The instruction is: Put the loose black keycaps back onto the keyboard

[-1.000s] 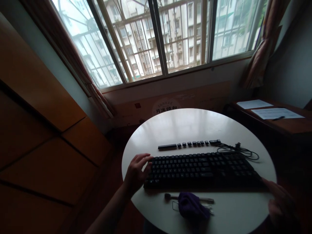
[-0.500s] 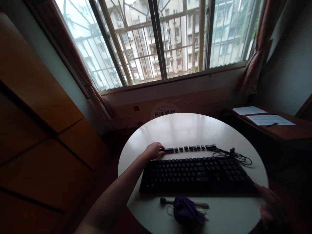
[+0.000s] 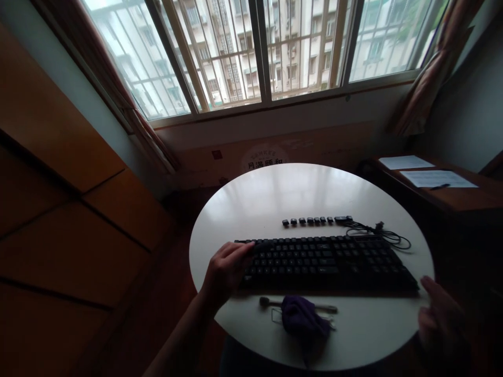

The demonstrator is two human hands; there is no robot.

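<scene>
My left hand [image 3: 226, 269] is closed on a long black spacebar keycap [image 3: 264, 245], pinched at its left end above the upper left of the black keyboard [image 3: 379, 275]. The keyboard lies flat on a round white table, with the keys of its bottom row largely dark and hard to make out. Off the keyboard's right end is my right hand [image 3: 442, 317], thumb and forefinger apart and nothing visible between them. Behind the keyboard stands a row of loose black keycaps [image 3: 310, 221], with a wider keycap [image 3: 342, 219] at its right end.
A coiled black cable [image 3: 387, 235] lies by the keyboard's back right. In front are a purple cloth [image 3: 301, 317], a brush [image 3: 265, 302] and a wire tool [image 3: 276, 315]. Papers [image 3: 440, 178] and a pen [image 3: 440, 186] lie on a brown desk at the right.
My left hand reached to the row behind the keyboard, took the spacebar keycap and brought it back over the keys. My right hand has come away from the keyboard's right end.
</scene>
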